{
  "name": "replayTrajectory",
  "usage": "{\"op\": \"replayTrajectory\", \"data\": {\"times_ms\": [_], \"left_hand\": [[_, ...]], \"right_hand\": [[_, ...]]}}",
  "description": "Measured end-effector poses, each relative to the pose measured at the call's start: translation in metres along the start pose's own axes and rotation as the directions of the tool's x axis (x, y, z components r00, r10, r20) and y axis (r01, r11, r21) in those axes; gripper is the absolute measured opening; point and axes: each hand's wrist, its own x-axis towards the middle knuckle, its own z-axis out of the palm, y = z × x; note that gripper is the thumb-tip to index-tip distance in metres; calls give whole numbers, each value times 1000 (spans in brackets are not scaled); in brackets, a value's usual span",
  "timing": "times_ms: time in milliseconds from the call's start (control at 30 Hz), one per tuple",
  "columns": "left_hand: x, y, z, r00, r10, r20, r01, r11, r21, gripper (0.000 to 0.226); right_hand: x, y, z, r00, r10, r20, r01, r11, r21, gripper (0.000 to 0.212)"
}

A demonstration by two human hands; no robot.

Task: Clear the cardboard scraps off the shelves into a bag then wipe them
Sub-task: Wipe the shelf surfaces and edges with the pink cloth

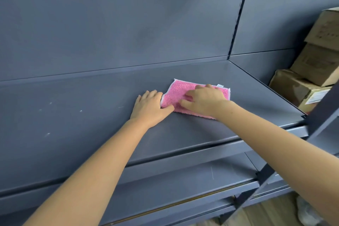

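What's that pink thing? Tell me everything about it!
It is a pink cloth, a rectangle with a bumpy weave, a thin white edge and a small white tag at its far right corner. It lies flat on the grey shelf. The right hand presses on it; the left hand rests its thumb on the left edge.

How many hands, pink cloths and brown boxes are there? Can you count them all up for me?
Hands: 2
Pink cloth: 1
Boxes: 3
Total: 6
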Motion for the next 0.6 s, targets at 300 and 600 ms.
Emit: {"op": "replayTrajectory", "data": {"times_ms": [300,600], "left_hand": [[-2,-1,-2,999,-9,38,9,1000,-11,46],[-10,3,-5,999,-23,48,22,999,26,53]], "right_hand": [[1,3,18,982,-164,91,145,972,185,55],[-42,60,24,980,164,110,-179,974,142,60]]}}
